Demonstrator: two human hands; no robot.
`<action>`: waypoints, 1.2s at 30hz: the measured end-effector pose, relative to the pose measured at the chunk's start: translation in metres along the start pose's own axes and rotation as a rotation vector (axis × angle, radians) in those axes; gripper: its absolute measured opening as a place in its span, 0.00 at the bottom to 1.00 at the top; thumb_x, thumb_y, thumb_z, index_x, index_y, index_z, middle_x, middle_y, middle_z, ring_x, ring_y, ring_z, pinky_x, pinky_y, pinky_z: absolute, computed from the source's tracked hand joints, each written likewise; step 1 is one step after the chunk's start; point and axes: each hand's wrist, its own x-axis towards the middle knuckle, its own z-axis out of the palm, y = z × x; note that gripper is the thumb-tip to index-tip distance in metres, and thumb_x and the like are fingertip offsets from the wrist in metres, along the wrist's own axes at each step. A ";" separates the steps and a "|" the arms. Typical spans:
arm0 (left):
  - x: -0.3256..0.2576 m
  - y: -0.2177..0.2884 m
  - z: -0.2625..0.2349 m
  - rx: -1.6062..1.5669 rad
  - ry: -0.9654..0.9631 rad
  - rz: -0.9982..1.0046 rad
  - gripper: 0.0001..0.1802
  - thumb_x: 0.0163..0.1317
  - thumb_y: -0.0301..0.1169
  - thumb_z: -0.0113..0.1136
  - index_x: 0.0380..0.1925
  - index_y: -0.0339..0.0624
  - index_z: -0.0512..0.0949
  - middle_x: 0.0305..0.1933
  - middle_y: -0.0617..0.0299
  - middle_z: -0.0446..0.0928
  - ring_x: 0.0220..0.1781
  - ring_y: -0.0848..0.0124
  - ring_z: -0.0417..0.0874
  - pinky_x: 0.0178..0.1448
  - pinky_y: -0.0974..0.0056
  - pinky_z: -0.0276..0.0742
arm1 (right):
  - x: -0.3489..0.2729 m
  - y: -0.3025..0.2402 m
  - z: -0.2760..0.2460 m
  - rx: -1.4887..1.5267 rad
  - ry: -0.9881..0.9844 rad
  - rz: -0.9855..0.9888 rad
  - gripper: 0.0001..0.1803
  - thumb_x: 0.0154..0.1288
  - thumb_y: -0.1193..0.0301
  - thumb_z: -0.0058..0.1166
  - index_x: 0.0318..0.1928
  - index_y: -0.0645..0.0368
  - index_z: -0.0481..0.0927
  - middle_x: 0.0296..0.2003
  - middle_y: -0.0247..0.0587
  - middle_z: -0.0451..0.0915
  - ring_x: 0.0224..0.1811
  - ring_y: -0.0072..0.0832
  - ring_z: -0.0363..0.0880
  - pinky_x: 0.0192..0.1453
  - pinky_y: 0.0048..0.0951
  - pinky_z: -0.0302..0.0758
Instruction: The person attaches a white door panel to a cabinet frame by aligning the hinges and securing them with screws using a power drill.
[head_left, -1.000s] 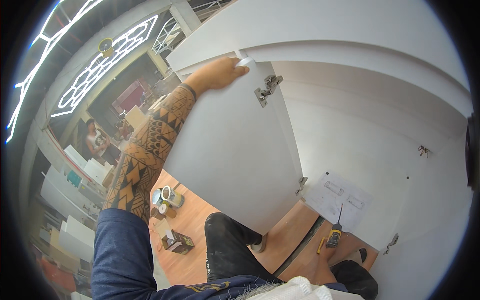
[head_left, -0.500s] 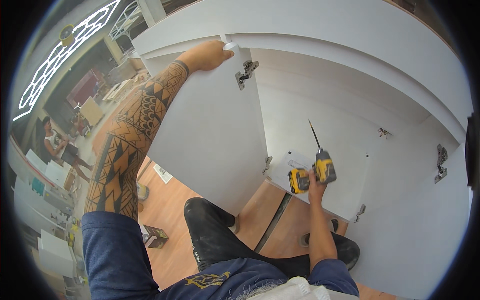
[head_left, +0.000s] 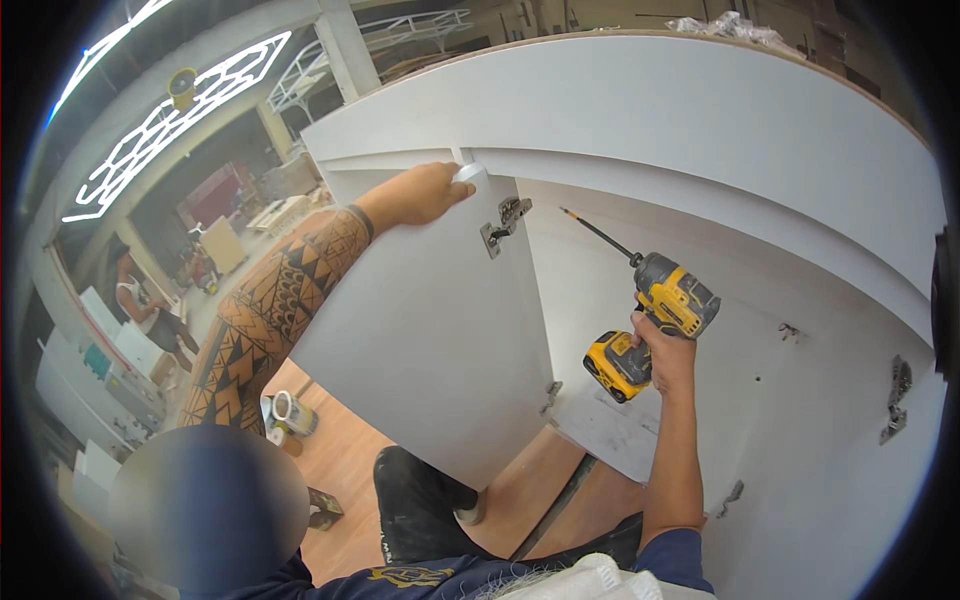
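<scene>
My left hand [head_left: 425, 192] is closed over the top edge of a white cabinet door [head_left: 430, 340], which stands swung out to the left. Near the top of its inner edge sits a metal hinge [head_left: 505, 228], and a second hinge [head_left: 551, 396] is lower down. In my right hand [head_left: 668, 358] is a yellow and black cordless impact driver [head_left: 675, 295], gripped by its handle. Its long, thin driver bit [head_left: 600, 237] points up and left. The tip appears near the upper hinge, though I cannot tell whether they touch.
Another white door [head_left: 830, 500] stands to the right, carrying a hinge [head_left: 895, 400]. A small metal fitting [head_left: 790, 331] is on the cabinet's inside wall. Below left, a tub [head_left: 293, 413] and a box [head_left: 323, 508] stand on the wood-look floor. A person [head_left: 150, 305] is far left.
The impact driver has risen, and its bit has swung left toward the upper hinge. My left hand keeps hold of the door. The view has tilted upward.
</scene>
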 end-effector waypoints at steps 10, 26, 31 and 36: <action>-0.003 0.008 -0.005 -0.058 -0.066 -0.086 0.29 0.80 0.50 0.48 0.62 0.32 0.77 0.54 0.38 0.84 0.58 0.46 0.85 0.64 0.50 0.77 | 0.029 -0.007 0.014 0.029 -0.093 0.017 0.16 0.64 0.75 0.69 0.51 0.65 0.84 0.31 0.32 0.82 0.26 0.18 0.76 0.32 0.25 0.75; -0.006 0.012 -0.005 -0.107 -0.093 -0.122 0.29 0.82 0.48 0.48 0.66 0.34 0.74 0.53 0.42 0.85 0.56 0.54 0.86 0.65 0.55 0.77 | 0.041 0.011 0.016 0.063 -0.125 0.054 0.18 0.64 0.76 0.69 0.54 0.64 0.85 0.38 0.33 0.85 0.27 0.18 0.76 0.32 0.25 0.75; -0.005 0.011 -0.006 -0.087 -0.090 -0.114 0.29 0.81 0.48 0.49 0.65 0.33 0.75 0.52 0.42 0.85 0.55 0.55 0.86 0.63 0.55 0.78 | 0.045 0.013 0.018 0.084 -0.092 0.022 0.12 0.64 0.75 0.69 0.46 0.64 0.84 0.30 0.32 0.82 0.25 0.18 0.76 0.31 0.25 0.76; -0.004 0.010 -0.005 -0.085 -0.079 -0.103 0.28 0.82 0.48 0.49 0.63 0.32 0.75 0.50 0.43 0.85 0.53 0.55 0.86 0.62 0.55 0.78 | 0.050 0.023 0.014 0.095 -0.114 0.033 0.16 0.64 0.77 0.69 0.53 0.65 0.85 0.36 0.34 0.84 0.26 0.19 0.76 0.31 0.25 0.75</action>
